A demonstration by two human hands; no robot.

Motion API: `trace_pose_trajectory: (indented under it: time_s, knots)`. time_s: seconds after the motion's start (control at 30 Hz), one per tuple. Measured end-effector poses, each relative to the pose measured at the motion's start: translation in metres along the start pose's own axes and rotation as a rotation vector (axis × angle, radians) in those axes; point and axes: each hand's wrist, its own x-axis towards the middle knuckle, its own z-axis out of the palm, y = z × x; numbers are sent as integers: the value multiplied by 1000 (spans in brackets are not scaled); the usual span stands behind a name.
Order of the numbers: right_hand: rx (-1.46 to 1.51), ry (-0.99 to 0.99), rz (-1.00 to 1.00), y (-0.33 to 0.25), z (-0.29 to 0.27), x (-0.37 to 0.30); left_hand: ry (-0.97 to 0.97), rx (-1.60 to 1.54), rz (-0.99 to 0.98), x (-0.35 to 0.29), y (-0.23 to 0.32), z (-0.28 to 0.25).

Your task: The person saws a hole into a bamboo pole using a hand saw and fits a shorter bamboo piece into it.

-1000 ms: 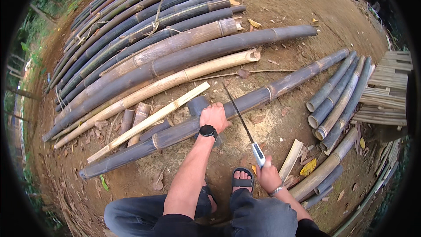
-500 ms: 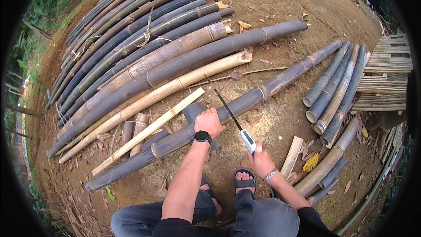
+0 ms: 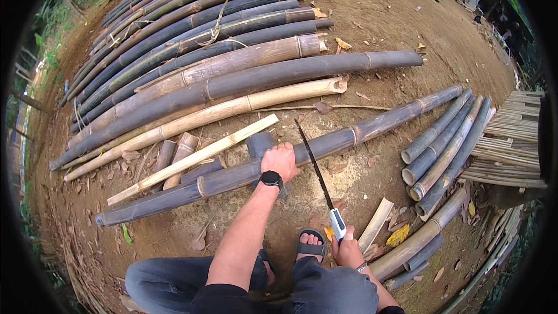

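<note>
A long dark bamboo pole [image 3: 232, 179] lies slantwise across the ground in front of me, over a short dark bamboo piece [image 3: 260, 144]. My left hand [image 3: 279, 163], with a black watch on the wrist, grips the pole near its middle, fingers wrapped over the top. In my right hand [image 3: 347, 250] is the white and dark handle of a hand saw [image 3: 317, 171]. Its long dark blade crosses the pole just right of my left hand, tip reaching past the far side. Whether the teeth have cut into the bamboo I cannot tell.
Many bamboo poles [image 3: 221, 84] lie in a pile at the far left. A split pale strip [image 3: 197, 157] rests nearer. Cut dark lengths [image 3: 436, 145] lie right, beside a slatted bamboo panel [image 3: 511, 134]. Sawdust [image 3: 343, 180] covers the soil, and a sandalled foot [image 3: 311, 244] is close by.
My right hand has drawn the saw back toward me, so more of the blade lies on the near side of the pole. My left hand keeps its hold. The view has shifted slightly.
</note>
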Motion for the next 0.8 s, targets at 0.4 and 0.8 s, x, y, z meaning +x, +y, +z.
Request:
trace_pose_trajectory:
  time_s: [0.4, 0.8]
  knots:
    - [-43, -5, 59, 0, 7, 10, 29, -16, 17, 9, -1, 12]
    - [-52, -14, 25, -14, 11, 55, -40, -41, -17, 9, -4, 3]
